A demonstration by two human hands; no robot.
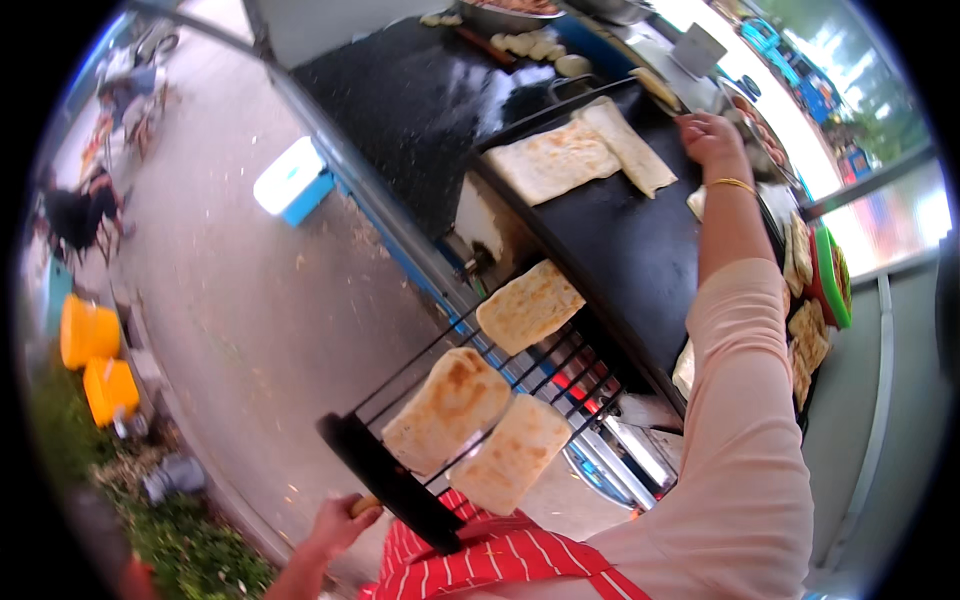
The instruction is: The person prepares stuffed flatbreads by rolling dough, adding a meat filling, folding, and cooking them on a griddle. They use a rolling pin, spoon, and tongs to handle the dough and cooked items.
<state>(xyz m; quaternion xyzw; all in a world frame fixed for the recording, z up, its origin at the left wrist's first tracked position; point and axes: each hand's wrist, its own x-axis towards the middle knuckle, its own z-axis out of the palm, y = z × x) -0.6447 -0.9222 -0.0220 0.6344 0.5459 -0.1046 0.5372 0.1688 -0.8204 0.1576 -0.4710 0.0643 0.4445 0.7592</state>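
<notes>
My left hand (pixel 335 527) grips the wooden handle of a pulled-out rack (pixel 390 480) with black metal bars. Three browned flatbreads (pixel 446 409) lie on its bars, beside and below the griddle. My right hand (pixel 706 137) is closed round the end of a tool at the griddle's far right edge; a pale wooden piece and part of a blade show beyond the fist. On the dark griddle (pixel 622 240) lie a lightly browned flat dough sheet (pixel 555 161) and a folded pale one (pixel 626 146), partly overlapping, left of my right hand.
Dough balls (pixel 532 46) and a metal bowl of filling (pixel 510 16) stand on the black counter (pixel 390 112). Cooked flatbreads (pixel 808 341) and a green-rimmed tub (pixel 829 277) are at the right. A metal bowl of eggs (pixel 757 135) sits beyond my right hand. Several people sit far left.
</notes>
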